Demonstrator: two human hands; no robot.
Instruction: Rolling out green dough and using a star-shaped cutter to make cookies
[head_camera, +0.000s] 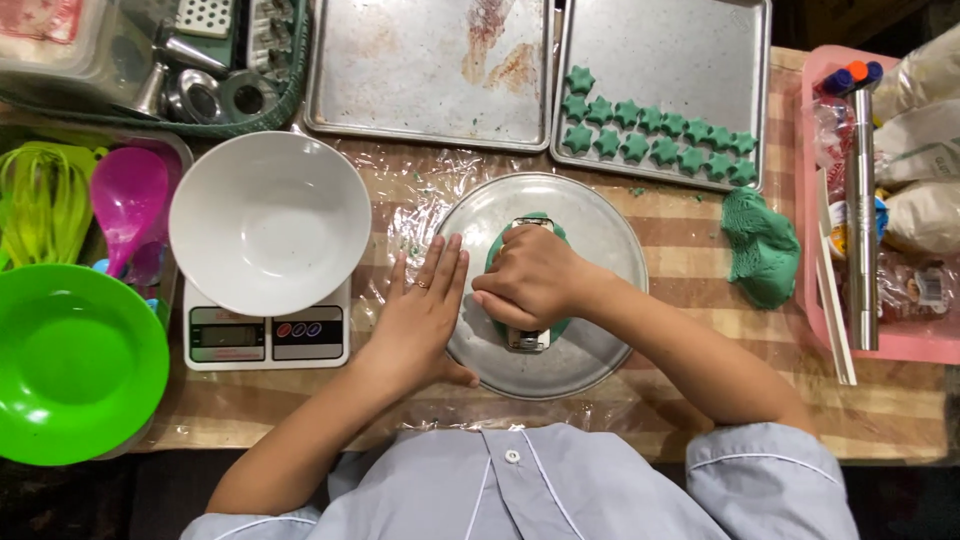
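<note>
- Wood with pale stripes is the table (700, 330) under everything, and a clear plastic film (400, 190) covers its middle part.
- Two metal baking trays lie at the far edge: the left tray (430, 70) has only brown stains, the right tray (690, 60) carries two rows of small green star pieces (650, 140).
- A bright green bowl (75, 365) stands at your far left, at the table edge.
- A white bowl (268, 222) sits on a kitchen scale (265, 335), just left of your left hand.
- A round metal plate (590, 350) is in front of you, upside of the film, and the green dough (525, 235) lies flat on its centre.
- A pink basket (880, 340) at the right holds bags and a long metal rolling pin (865, 220).
- A lump of spare green dough (762, 248) rests on the table between the plate and the pink basket.
- Your right hand (535, 278) is closed into a fist around a small metal cutter (527, 340) and it presses on the dough; only the two ends of the cutter are visible.
- Your left hand (425, 305) is open and flat, fingers (445, 265) straight and together, palm down on the left rim of the plate; it holds nothing. A ring is on one finger.
</note>
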